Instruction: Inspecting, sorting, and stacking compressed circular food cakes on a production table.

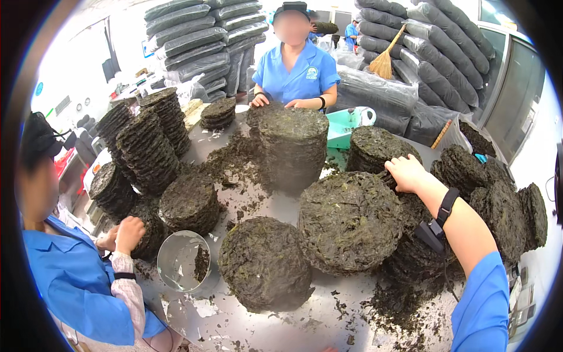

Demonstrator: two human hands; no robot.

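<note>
Near the back right, my right hand (404, 173), with a black wrist strap, has its fingers curled over the near edge of dark dried seaweed discs (378, 146). A large, wide seaweed cake (346, 223) lies just left of it, and another round cake (264, 264) lies at the front middle. A sliver of skin at the bottom edge may be my left hand (328, 349); its fingers are hidden. A steel ring-shaped container (182, 261) with some seaweed flakes sits left of the front cake.
Tall seaweed stacks (146, 152) and scattered flakes cover much of the metal table (223, 322). A co-worker (64, 264) works at left, another (293, 76) faces me behind a central stack (293, 152). A green scoop (346, 126), sacks (434, 53) and a broom (384, 58) are behind.
</note>
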